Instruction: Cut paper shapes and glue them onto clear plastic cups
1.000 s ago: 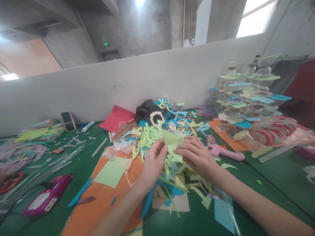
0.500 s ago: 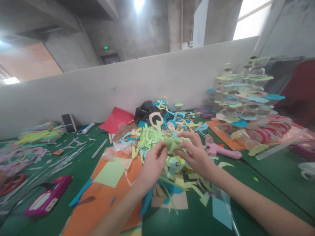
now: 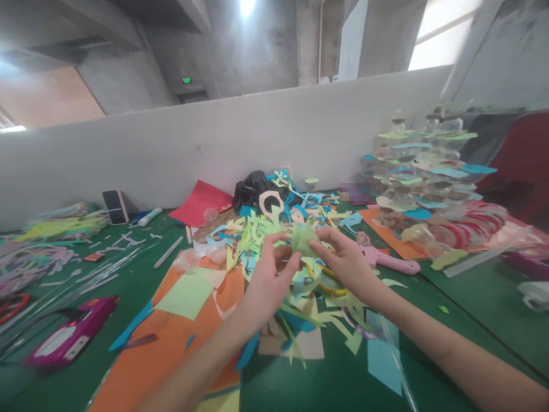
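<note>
A folded piece of light green paper (image 3: 303, 240) stands between my two hands, above a heap of paper scraps (image 3: 261, 232). My right hand (image 3: 345, 260) pinches its right side between thumb and fingers. My left hand (image 3: 272, 277) is curved at the paper's left edge, its thumb and fingers apart; whether its tips touch the paper, I cannot tell. Under the hands, yellow scissor handles (image 3: 328, 284) poke out of the scraps.
A flat light green sheet (image 3: 184, 294) lies on orange card (image 3: 171, 349) at the left. The pink glue gun (image 3: 388, 262) trails a cable to the right. Behind it rises a stack of clear plastic cups and paper pieces (image 3: 424, 171). A magenta device (image 3: 71, 335) sits far left.
The green paper now stands up more, with its folded layers showing. My left thumb and fingers have spread apart from their pinch, while my right hand keeps its hold. The view has shifted slightly.
</note>
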`<move>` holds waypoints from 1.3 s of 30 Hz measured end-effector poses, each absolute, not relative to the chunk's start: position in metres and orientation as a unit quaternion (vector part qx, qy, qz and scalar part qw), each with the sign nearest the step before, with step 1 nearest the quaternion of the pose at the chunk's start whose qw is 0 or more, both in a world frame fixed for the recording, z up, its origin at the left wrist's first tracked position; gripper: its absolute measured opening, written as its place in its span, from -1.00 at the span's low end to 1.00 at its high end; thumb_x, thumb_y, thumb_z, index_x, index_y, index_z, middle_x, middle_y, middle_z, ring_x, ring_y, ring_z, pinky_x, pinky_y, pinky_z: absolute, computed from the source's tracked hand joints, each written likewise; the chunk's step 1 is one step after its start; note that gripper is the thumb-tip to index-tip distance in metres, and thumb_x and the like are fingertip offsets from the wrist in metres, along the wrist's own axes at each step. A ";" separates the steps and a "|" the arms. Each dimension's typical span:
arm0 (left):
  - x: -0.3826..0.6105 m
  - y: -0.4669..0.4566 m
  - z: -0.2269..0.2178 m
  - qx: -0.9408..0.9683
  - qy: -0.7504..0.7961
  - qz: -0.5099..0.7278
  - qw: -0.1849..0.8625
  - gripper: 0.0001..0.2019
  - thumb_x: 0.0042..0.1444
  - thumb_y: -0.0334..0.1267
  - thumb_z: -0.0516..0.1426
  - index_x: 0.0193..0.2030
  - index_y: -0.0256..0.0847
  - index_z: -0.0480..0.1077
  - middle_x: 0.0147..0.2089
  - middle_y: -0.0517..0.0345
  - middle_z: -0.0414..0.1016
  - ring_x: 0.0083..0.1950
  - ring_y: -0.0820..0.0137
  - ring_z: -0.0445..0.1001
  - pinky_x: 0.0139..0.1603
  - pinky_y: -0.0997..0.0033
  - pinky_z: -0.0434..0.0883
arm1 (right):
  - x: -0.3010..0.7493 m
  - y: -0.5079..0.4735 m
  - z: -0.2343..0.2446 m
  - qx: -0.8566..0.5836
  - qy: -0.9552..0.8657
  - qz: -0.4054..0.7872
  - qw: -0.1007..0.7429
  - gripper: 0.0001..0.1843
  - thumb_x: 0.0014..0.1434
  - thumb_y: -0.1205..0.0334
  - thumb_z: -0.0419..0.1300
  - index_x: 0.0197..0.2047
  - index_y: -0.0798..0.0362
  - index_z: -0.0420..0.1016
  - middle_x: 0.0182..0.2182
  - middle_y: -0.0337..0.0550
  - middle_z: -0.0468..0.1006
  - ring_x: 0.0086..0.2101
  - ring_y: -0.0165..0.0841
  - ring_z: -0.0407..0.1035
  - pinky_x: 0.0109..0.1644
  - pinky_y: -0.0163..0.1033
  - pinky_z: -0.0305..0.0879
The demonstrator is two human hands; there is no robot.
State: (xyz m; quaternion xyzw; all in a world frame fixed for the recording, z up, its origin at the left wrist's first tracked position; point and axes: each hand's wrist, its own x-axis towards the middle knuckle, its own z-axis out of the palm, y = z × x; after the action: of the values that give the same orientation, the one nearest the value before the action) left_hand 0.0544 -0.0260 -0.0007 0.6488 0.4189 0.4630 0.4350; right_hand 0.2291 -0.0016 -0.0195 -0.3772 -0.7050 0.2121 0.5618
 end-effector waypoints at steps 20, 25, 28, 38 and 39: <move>0.056 -0.026 -0.006 0.667 0.454 0.505 0.307 -0.82 0.22 -0.09 0.15 -0.22 -0.12 0.49 0.27 -0.03 0.28 0.19 0.18 0.43 -0.03 0.28 0.52 | 0.233 -0.006 -0.020 -0.312 -0.771 0.051 0.553 -0.90 0.32 0.25 0.18 -0.23 -0.08 0.52 0.21 -0.06 0.40 0.20 -0.15 0.30 0.21 0.13 0.36; 0.053 -0.027 -0.003 0.683 0.454 0.504 0.270 -0.78 0.24 -0.06 0.14 -0.22 -0.13 0.50 0.22 -0.03 0.33 0.11 0.21 0.46 -0.11 0.33 0.51 | 0.234 -0.006 -0.017 -0.303 -0.785 0.014 0.541 -0.89 0.32 0.25 0.18 -0.27 -0.05 0.50 0.16 -0.03 0.44 0.18 -0.16 0.32 0.19 0.07 0.38; 0.052 -0.027 -0.003 0.714 0.440 0.492 0.231 -0.77 0.27 -0.07 0.12 -0.28 -0.14 0.50 0.11 0.02 0.42 0.06 0.26 0.47 -0.08 0.35 0.47 | 0.234 -0.006 -0.015 -0.307 -0.784 0.033 0.538 -0.88 0.32 0.24 0.18 -0.28 -0.05 0.50 0.13 -0.05 0.47 0.17 -0.17 0.33 0.16 0.03 0.40; 0.053 -0.023 -0.003 0.729 0.449 0.460 0.237 -0.72 0.28 -0.08 0.10 -0.39 -0.17 0.43 -0.12 0.09 0.51 -0.09 0.31 0.48 -0.08 0.37 0.40 | 0.231 -0.004 -0.013 -0.363 -0.726 0.222 0.541 -0.84 0.27 0.13 0.15 -0.32 -0.02 0.47 -0.28 -0.20 0.61 -0.22 -0.30 0.51 -0.17 -0.24 0.42; 0.053 -0.023 -0.004 0.728 0.445 0.461 0.244 -0.73 0.27 -0.08 0.11 -0.37 -0.17 0.44 -0.13 0.09 0.51 -0.11 0.32 0.49 -0.12 0.39 0.41 | 0.231 -0.004 -0.013 -0.367 -0.720 0.241 0.538 -0.83 0.27 0.11 0.14 -0.30 -0.03 0.47 -0.30 -0.21 0.59 -0.24 -0.31 0.49 -0.16 -0.24 0.41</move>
State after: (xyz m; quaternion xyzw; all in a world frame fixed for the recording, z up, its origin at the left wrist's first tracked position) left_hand 0.0534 -0.0227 -0.0035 0.7281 0.4448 0.4610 0.2440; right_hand 0.2308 -0.0042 -0.0125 -0.3668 -0.7196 0.2407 0.5382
